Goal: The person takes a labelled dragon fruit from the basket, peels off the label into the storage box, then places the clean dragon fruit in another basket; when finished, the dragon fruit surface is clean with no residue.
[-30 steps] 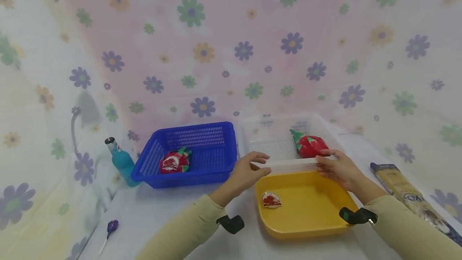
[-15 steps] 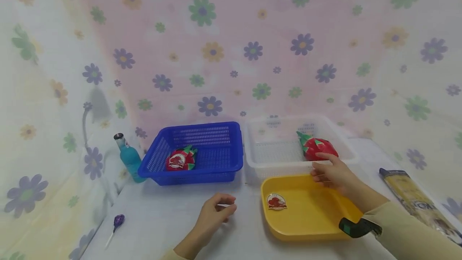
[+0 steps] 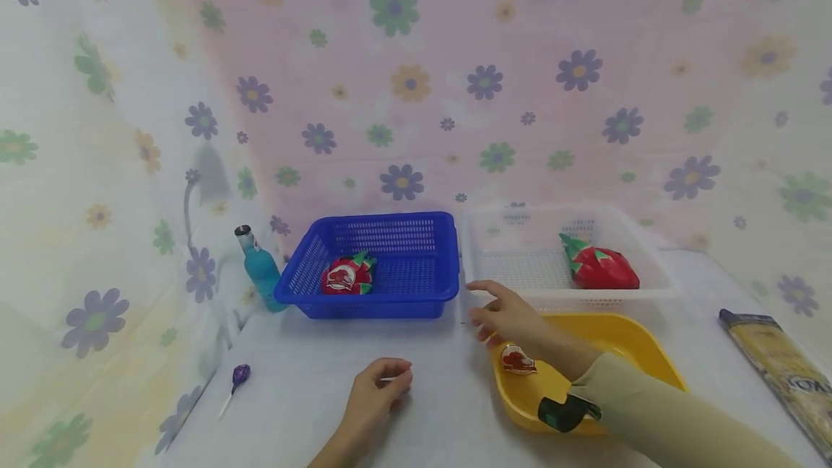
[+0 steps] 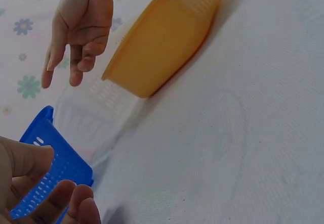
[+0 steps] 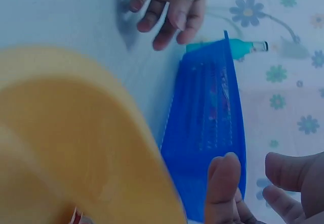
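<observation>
My right hand [image 3: 510, 320], empty and with loosely bent fingers, hovers over the left rim of the yellow tub [image 3: 611, 327]. Inside that tub, a round label with a red fruit picture [image 3: 518, 360] shows near the left side. Over the white cloth in front of the blue basket [image 3: 383, 309] is my left hand [image 3: 377, 399], fingers relaxed and holding nothing. A red dragon fruit with green tips [image 3: 349, 274] and a round label lies in the blue basket. Another dragon fruit [image 3: 604, 269] lies in the white basket [image 3: 513, 266], behind the tub.
A bottle of turquoise liquid [image 3: 261, 269] stands left of the blue basket. Toward the front left lies a purple-wrapped lollipop [image 3: 240, 375]. A yellow-brown packet [image 3: 776, 367] lies at the right edge. Flowered cloth [image 3: 448, 92] hangs behind the baskets.
My left hand has drawn back from beside the yellow tub toward the front left. My right hand has left the white basket's front rim and swung left. The head view has turned left.
</observation>
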Demonstrator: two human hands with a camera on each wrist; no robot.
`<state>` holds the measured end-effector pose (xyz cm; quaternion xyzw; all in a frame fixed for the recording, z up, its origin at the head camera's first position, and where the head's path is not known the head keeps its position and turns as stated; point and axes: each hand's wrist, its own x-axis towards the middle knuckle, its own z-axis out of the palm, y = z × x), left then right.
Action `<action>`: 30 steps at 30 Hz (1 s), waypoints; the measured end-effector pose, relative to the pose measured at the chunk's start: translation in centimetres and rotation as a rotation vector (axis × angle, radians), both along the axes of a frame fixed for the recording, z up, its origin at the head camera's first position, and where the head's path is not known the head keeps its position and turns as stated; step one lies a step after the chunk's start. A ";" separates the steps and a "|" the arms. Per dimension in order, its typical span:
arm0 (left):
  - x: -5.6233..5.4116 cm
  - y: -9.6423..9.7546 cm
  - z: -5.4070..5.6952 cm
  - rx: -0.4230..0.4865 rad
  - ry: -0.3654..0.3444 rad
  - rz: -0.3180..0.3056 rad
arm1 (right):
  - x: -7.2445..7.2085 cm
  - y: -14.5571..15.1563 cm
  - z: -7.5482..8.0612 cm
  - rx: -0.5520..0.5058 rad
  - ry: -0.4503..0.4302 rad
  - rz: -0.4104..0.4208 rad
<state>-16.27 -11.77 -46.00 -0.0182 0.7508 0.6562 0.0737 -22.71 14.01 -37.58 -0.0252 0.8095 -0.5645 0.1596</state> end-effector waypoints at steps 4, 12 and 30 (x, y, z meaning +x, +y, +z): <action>0.1 -0.6 0.3 0.010 0.011 0.035 | -0.6 -2.3 -0.6 0.028 0.001 0.011; 0.3 -1.2 0.4 0.029 -0.010 0.074 | -1.9 -4.4 -1.6 -0.060 -0.030 -0.017; -1.9 -5.0 4.2 -0.033 0.078 0.296 | -4.1 -7.5 -2.2 -0.348 -0.084 -0.115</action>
